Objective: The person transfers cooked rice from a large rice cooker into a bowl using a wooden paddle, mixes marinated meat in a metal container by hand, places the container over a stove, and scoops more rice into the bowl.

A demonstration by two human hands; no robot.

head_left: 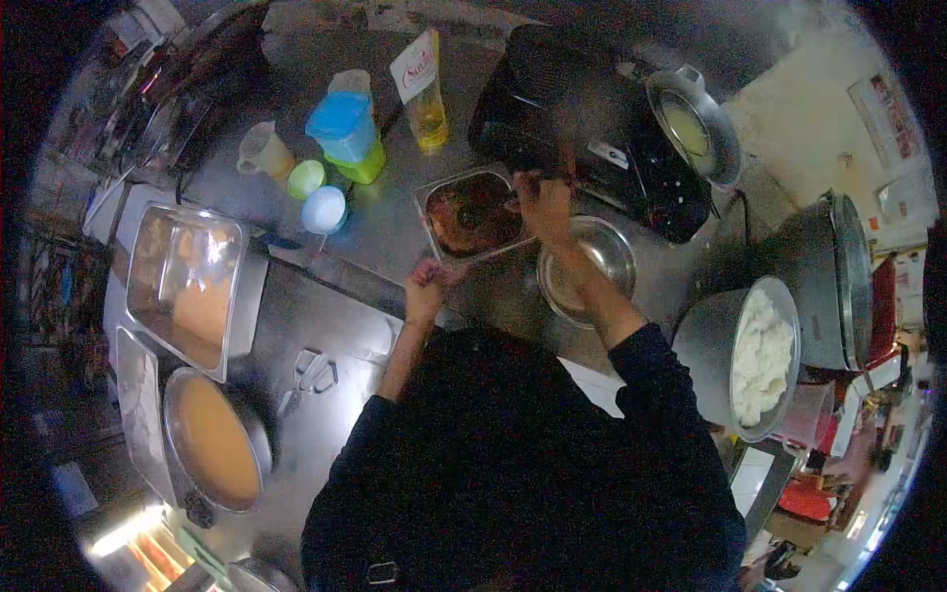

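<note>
A clear rectangular container (434, 254) with dark reddish-brown food inside stands on the steel counter in front of me. My left hand (425, 286) is closed at its near left corner, fingers on the rim. Over the container's right edge, my right hand (543, 205) has its fingers pinched together; what they hold is too small and dark to make out. Below my right forearm sits a shiny steel bowl (617, 259), partly covered by the arm.
A black appliance (631, 187) and a pan (730, 148) stand behind. Left are an oil pouch (427, 113), blue tub (340, 123), cups (323, 209), steel tray (240, 286), tongs (316, 372) and a pot of orange liquid (212, 439). A rice pot (762, 365) stands right.
</note>
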